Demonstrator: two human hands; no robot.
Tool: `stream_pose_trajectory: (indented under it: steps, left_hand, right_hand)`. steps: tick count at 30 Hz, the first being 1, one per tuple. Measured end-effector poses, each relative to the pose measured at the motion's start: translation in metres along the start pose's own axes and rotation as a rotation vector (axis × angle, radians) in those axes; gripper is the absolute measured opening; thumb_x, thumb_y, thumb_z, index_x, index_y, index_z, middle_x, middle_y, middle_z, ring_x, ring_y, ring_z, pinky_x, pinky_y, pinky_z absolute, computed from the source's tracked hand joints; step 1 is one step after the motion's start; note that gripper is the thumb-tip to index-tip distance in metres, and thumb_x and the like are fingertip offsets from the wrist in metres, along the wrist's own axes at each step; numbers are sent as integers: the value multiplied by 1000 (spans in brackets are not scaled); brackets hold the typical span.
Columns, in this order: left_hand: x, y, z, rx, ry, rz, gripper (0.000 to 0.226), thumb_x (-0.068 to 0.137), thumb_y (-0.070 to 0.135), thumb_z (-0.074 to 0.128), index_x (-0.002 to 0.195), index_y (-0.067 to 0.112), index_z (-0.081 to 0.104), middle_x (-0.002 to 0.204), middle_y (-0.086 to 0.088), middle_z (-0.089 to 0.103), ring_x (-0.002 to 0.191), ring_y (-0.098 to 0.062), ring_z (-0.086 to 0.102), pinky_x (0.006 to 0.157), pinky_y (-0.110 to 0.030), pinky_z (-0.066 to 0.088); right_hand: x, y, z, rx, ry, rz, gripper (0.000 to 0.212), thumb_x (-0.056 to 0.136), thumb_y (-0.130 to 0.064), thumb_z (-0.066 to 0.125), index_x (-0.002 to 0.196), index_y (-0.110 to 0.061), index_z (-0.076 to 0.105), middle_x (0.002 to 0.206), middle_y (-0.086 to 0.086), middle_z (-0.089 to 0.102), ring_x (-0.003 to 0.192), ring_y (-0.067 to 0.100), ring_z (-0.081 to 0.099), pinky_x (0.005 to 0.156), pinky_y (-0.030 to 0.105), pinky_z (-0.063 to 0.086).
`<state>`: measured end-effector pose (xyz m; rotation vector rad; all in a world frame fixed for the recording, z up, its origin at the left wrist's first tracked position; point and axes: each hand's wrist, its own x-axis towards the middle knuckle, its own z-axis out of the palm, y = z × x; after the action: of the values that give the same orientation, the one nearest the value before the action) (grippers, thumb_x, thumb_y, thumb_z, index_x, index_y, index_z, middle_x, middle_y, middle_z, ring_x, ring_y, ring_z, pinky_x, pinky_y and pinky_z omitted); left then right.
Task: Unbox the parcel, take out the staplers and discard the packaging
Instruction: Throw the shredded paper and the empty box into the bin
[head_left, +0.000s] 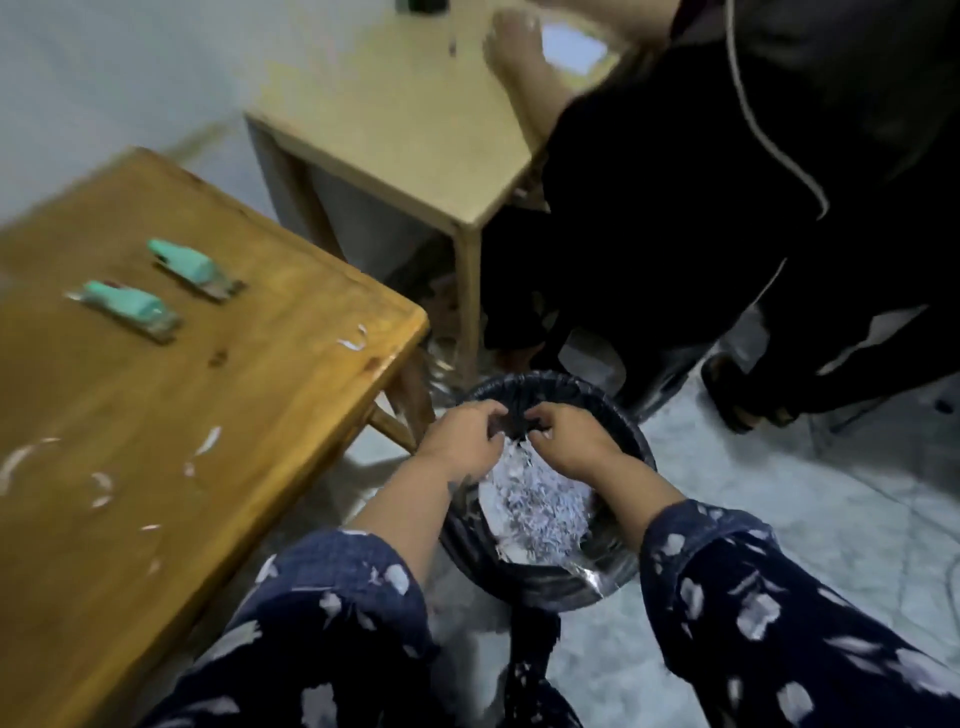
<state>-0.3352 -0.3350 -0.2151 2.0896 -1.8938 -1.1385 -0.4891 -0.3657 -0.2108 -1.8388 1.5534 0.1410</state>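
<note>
Down by the corner of the wooden table (171, 426), both of the person's hands are over a round bin (631, 441) lined with a black bag (530, 577). The left hand (460, 441) and the right hand (571, 441) sit close together above the bin's mouth, knuckles up, fingers curled inward and bunched. Pale shredded packing paper (537, 506) hangs and piles just beneath them; the fingertips look pinched on its top edge, though the blur makes the exact grip hard to read. The shreds lie inside the bin, on the side nearer the person. Both forearms come out of dark blue sleeves (332, 613) with white blotches.

On the table, well away from the bin, two mint-green staplers lie side by side with a gap between them: the nearer stapler (127, 309) and the farther stapler (195, 267), both angled the same way across the tabletop. Small white scraps (208, 441) are scattered over the wood toward the table's near edge and corner.

Behind the bin stands a second, lighter table (405, 119). Another person in dark clothing (701, 218) stands beside it at the right, one hand (514, 39) reaching over its top. The floor (753, 519) is pale and marbled.
</note>
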Motion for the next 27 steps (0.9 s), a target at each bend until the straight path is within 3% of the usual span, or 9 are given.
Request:
stream_pose_trajectory:
  steps: [7,13,19,23,27]
  left_hand:
    - [-95,-16,-92,-58,205,24,36,90,21,56,126,22,58,124,-1,63,115,-21,58,95,-35,47]
    - [-171,-79,-129,-130,437,-111,32,92,21,55,123,26,60,131,5,58,118,-18,55,99,-31,43]
    - [-233,-162,-135,-118,663,-300,32,88,15,57,118,25,61,132,-1,52,127,-24,46,107,-42,37]
    - [-262,-192,-118,-50,714,-462,41,92,25,55,133,25,50,141,2,45,135,-19,36,112,-41,28]
    - [-277,-205,-101,0,703,-536,51,99,35,42,147,24,31,156,3,26,146,-17,17,119,-45,10]
  right_hand:
    - [-54,-111,-32,-50,179,-215,35,92,-23,52,126,-18,58,124,5,63,115,23,57,95,34,46]
    - [-74,-195,2,-89,134,-374,35,87,-25,52,121,-22,61,123,6,62,113,25,58,91,35,49]
    - [-76,-253,43,-157,75,-509,32,92,-23,47,122,-23,59,126,5,54,111,25,53,89,33,45]
    - [-62,-256,56,-214,66,-477,32,92,-23,44,121,-26,59,122,2,53,113,24,50,97,42,46]
    - [-49,-259,60,-293,166,-479,32,92,-24,45,122,-28,57,127,3,48,120,25,41,102,44,38]
